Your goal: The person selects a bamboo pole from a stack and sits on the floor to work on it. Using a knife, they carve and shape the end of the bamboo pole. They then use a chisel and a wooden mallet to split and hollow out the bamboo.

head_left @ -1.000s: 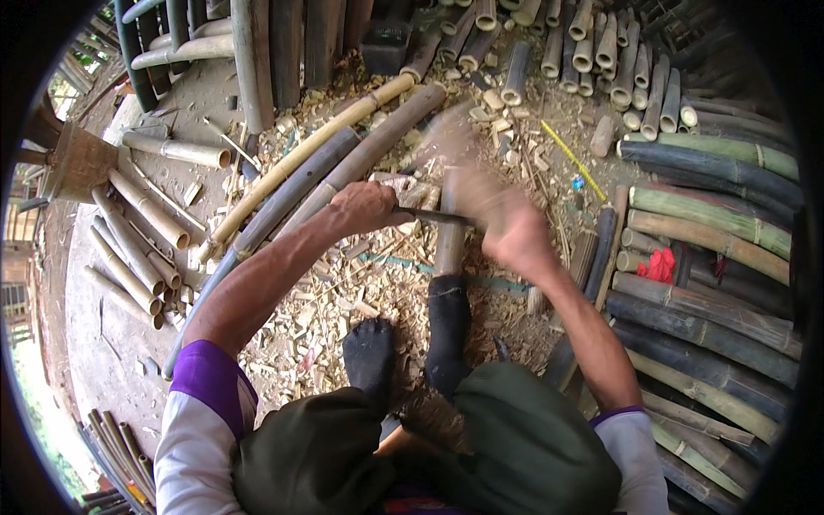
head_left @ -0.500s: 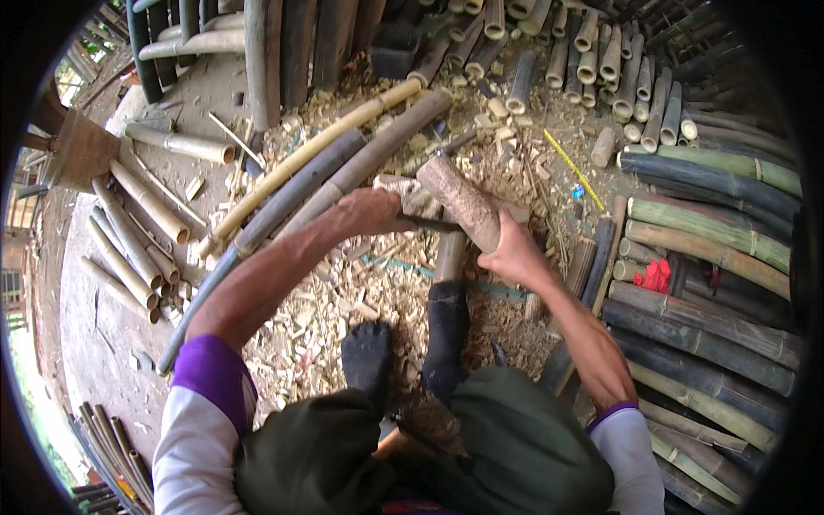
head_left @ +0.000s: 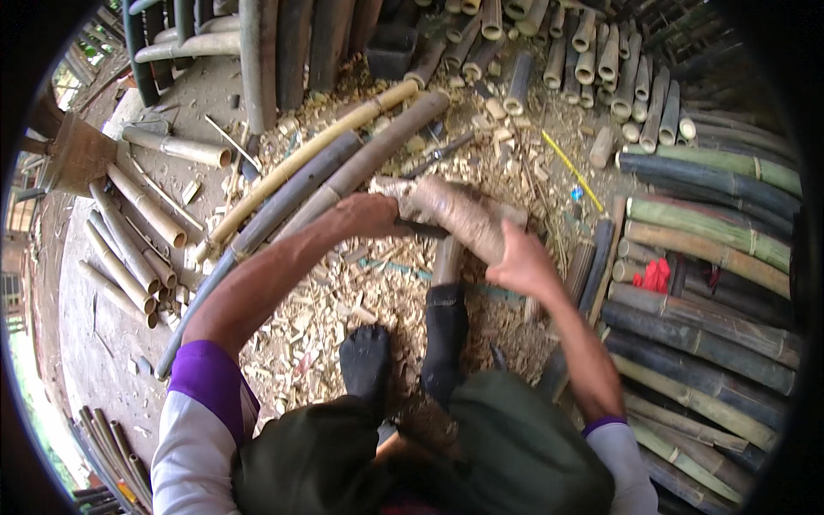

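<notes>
My left hand [head_left: 371, 213] is closed around a dark flat-bladed tool [head_left: 421, 228], which sticks out to the right. In my right hand [head_left: 525, 259] is a thick, rough wooden mallet [head_left: 455, 215], tilted with its far end to the upper left. The mallet covers part of the dark tool, so I cannot tell whether they touch. Under both stands a short piece of bamboo [head_left: 447, 262], just beyond my right foot in a black sock [head_left: 444, 343]. A pale, worn wooden block [head_left: 393, 185] shows partly behind my left hand.
Wood chips [head_left: 318, 343] cover the ground around my feet. Long bamboo poles [head_left: 335, 184] lie at the left, and a stack of poles [head_left: 704, 318] lines the right. Cut bamboo tubes [head_left: 601, 60] are piled at the back. A yellow measuring strip [head_left: 571, 167] lies beyond my right hand.
The mallet's far end has come down and slightly left, toward the dark tool. My right hand has shifted a little to the right and nearer; my left hand stays almost in place.
</notes>
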The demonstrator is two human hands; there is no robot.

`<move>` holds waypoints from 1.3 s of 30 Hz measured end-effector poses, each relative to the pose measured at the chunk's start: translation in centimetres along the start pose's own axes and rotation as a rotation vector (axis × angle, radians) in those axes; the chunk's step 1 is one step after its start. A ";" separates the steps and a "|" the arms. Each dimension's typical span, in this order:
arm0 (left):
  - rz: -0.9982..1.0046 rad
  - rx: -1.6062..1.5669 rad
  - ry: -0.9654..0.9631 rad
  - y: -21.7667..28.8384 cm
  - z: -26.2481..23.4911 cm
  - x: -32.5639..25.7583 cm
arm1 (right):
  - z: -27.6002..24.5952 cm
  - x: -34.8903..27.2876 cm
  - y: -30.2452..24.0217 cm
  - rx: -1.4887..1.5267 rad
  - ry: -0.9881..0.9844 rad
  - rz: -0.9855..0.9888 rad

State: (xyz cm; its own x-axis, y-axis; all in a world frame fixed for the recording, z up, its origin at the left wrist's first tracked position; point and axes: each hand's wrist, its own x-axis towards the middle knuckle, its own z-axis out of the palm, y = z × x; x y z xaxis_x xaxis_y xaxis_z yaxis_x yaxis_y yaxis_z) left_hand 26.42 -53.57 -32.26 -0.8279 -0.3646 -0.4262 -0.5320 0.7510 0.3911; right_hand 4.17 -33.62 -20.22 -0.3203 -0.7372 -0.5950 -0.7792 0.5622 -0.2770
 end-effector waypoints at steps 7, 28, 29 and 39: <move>-0.116 -0.271 -0.526 -0.6 -2.1 2.4 | -1.7 -2.2 3.1 0.975 0.312 -0.349; 0.041 0.329 0.642 8.0 -7.4 -1.3 | 5.5 -7.1 11.2 1.345 0.128 0.198; 0.067 0.281 0.774 6.6 -5.2 -1.9 | 5.7 -6.9 11.5 1.428 0.144 0.169; -0.072 0.045 0.301 3.5 7.2 -9.3 | 5.7 -7.0 12.0 1.322 0.140 0.186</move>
State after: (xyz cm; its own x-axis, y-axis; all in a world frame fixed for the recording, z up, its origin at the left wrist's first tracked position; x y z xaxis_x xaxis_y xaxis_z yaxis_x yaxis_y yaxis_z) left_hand 33.53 -43.56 -32.80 -0.8073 -0.5593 -0.1883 -0.5884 0.7386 0.3290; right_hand 0.10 -19.63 -23.67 -0.4776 -0.5980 -0.6437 0.3577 0.5368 -0.7641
